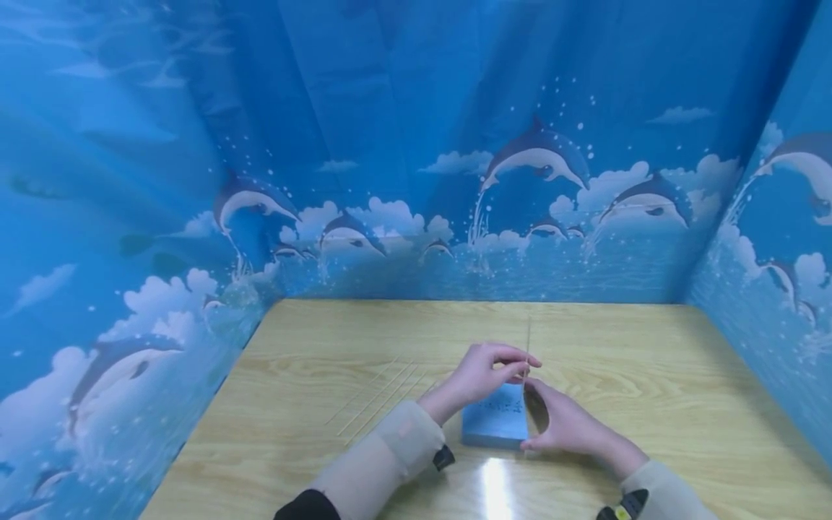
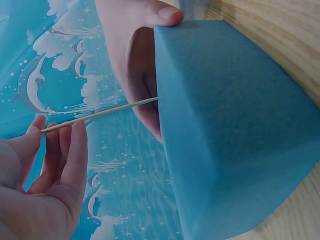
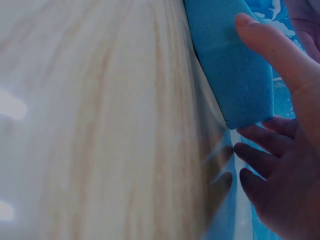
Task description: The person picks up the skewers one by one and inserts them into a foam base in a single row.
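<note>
A blue foam block (image 1: 494, 417) with dark writing on top lies on the table. My left hand (image 1: 482, 372) pinches a thin wooden skewer (image 1: 529, 336) between thumb and fingertips above the block's far right corner. The skewer stands nearly upright. In the left wrist view, its lower tip meets the top edge of the block (image 2: 240, 125); whether it has entered the foam I cannot tell. My right hand (image 1: 570, 425) holds the block's right end, thumb (image 3: 275, 45) on the near side and fingers at the far side.
Several more thin skewers (image 1: 373, 406) lie side by side on the wood-grain table (image 1: 312, 332), left of the block. A blue dolphin-print curtain (image 1: 390, 144) encloses the back and both sides of the table.
</note>
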Demonstrator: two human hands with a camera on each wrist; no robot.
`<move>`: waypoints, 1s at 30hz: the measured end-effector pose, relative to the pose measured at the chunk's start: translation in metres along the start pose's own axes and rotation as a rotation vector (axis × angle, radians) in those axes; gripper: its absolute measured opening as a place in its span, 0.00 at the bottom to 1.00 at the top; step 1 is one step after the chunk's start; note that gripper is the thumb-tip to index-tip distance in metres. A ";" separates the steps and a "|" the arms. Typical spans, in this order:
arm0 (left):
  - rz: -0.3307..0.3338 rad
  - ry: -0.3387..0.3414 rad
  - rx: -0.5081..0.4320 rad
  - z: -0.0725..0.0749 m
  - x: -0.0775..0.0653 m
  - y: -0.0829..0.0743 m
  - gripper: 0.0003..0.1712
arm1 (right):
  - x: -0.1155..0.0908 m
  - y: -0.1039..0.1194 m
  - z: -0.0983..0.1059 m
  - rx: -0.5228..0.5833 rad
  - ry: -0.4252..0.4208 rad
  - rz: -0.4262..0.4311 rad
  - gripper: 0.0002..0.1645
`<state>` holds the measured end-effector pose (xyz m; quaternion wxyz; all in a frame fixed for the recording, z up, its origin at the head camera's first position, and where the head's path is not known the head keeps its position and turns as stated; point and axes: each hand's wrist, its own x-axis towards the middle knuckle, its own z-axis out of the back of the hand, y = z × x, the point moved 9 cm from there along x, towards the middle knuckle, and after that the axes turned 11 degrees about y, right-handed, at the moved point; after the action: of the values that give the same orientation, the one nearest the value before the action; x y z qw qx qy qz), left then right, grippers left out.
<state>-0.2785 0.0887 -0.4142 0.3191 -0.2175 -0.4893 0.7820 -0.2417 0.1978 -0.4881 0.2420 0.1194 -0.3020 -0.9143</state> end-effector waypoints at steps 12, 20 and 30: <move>-0.024 -0.031 0.002 0.000 -0.002 0.006 0.09 | 0.002 0.003 0.000 -0.001 -0.033 0.032 0.69; -0.034 -0.048 0.069 -0.003 -0.004 0.003 0.09 | 0.002 0.003 -0.001 -0.025 -0.019 0.033 0.71; -0.058 -0.022 0.039 -0.008 -0.005 0.006 0.10 | 0.003 0.002 0.000 -0.012 -0.023 0.030 0.72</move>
<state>-0.2720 0.0882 -0.4229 0.3404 -0.1884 -0.4835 0.7841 -0.2433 0.1956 -0.4871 0.2530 0.1028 -0.3013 -0.9136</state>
